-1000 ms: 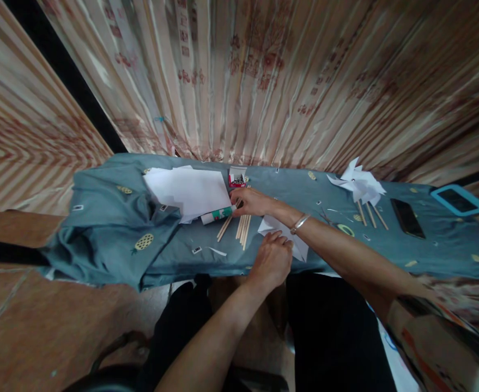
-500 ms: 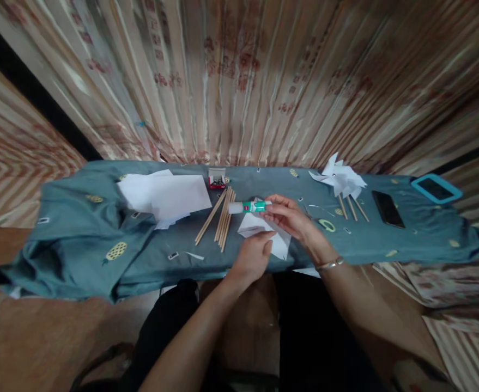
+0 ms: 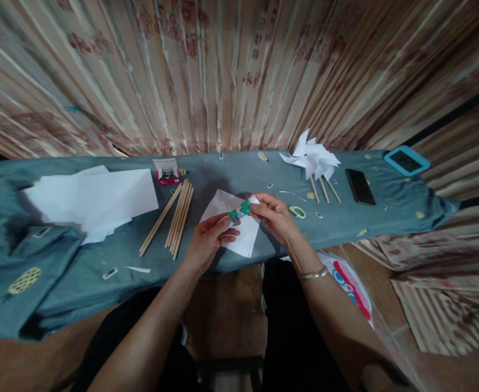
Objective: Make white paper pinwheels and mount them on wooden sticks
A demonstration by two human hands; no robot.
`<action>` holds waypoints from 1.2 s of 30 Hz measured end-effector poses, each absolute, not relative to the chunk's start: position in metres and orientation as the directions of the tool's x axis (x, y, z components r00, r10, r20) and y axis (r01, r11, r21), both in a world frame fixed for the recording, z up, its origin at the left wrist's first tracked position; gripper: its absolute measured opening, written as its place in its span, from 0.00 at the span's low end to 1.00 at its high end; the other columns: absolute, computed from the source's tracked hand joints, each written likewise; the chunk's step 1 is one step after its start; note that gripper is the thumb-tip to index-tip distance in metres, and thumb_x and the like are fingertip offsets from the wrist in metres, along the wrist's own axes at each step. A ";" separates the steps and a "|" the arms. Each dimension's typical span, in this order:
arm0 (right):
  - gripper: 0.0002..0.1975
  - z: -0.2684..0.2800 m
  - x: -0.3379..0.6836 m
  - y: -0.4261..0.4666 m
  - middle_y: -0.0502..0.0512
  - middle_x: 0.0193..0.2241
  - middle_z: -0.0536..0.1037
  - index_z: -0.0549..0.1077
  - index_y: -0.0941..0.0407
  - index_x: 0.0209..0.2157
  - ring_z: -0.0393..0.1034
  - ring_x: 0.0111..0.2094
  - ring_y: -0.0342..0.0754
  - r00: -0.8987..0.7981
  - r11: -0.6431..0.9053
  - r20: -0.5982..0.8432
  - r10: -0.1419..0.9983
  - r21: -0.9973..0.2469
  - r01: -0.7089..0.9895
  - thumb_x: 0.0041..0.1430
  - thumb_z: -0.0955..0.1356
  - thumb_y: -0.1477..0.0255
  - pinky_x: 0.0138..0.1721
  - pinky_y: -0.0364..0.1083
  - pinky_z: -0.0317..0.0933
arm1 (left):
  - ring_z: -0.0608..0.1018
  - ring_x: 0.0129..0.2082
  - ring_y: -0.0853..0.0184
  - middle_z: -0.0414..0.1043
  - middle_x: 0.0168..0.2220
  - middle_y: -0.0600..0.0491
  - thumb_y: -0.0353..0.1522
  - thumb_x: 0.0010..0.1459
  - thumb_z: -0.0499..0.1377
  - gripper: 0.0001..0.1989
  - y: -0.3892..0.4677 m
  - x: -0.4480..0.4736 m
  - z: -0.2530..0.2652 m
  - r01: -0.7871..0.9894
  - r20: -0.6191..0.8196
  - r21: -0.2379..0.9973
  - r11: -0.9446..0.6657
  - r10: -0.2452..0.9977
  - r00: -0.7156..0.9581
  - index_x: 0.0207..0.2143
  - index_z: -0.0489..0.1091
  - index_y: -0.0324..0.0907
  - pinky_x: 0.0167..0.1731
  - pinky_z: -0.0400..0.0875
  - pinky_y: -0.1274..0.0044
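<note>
A green and white glue stick [image 3: 240,211] is held between both of my hands. Its left end is gripped by my left hand [image 3: 210,239], and its right end sits in the fingers of my right hand [image 3: 272,216]. Beneath them, a white paper square [image 3: 243,240] with cuts at its corners lies on the cloth, partly covered by my hands. To the left of the paper are several wooden sticks [image 3: 181,218]. The green handle of a pair of scissors [image 3: 297,212] shows just right of my right hand.
White sheets [image 3: 100,198] are piled at the left. A small red box [image 3: 168,173] stands open behind the sticks. White paper pinwheels [image 3: 310,158] lie at the back right, near a dark phone [image 3: 360,187] and a blue-framed device [image 3: 406,160]. Patterned curtains hang behind the table.
My left hand has come up from the paper and taken hold of the glue stick's left end. The glue stick is now tilted and lower, and the view has shifted right.
</note>
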State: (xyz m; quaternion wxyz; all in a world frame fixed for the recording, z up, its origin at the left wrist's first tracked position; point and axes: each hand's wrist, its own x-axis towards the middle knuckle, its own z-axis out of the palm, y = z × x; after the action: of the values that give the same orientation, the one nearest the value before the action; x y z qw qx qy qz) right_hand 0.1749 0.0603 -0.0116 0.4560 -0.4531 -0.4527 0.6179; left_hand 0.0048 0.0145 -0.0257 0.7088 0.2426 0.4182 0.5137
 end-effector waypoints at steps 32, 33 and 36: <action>0.21 -0.044 0.176 0.067 0.48 0.25 0.79 0.76 0.54 0.27 0.70 0.25 0.41 -0.074 -0.241 -0.236 0.969 -0.968 -0.072 0.38 0.78 0.53 0.30 0.43 0.65 | 0.74 0.52 0.54 0.69 0.52 0.43 0.30 0.62 0.51 0.22 0.053 -0.049 -0.054 0.893 0.243 0.386 -0.231 0.959 0.144 0.59 0.63 0.40 0.49 0.72 0.63; 0.21 -0.043 0.176 0.067 0.48 0.24 0.78 0.76 0.54 0.28 0.70 0.25 0.41 -0.070 -0.249 -0.244 0.967 -0.965 -0.076 0.38 0.78 0.53 0.30 0.43 0.65 | 0.73 0.53 0.54 0.68 0.54 0.43 0.30 0.62 0.51 0.22 0.053 -0.050 -0.053 0.893 0.248 0.384 -0.234 0.958 0.144 0.59 0.63 0.40 0.49 0.72 0.62; 0.21 -0.040 0.178 0.067 0.48 0.24 0.79 0.77 0.55 0.28 0.71 0.25 0.40 -0.051 -0.299 -0.295 0.954 -0.943 -0.148 0.37 0.79 0.55 0.29 0.41 0.66 | 0.70 0.56 0.50 0.66 0.56 0.39 0.33 0.62 0.54 0.22 0.052 -0.052 -0.049 0.886 0.341 0.384 -0.260 0.932 0.126 0.58 0.63 0.37 0.53 0.69 0.60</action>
State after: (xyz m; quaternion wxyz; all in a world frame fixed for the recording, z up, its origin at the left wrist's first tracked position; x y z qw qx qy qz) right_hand 0.1779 0.0674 -0.0403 0.4489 -0.5225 -0.3857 0.6137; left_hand -0.0518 0.0520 -0.0492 0.0435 0.7491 0.6066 0.2626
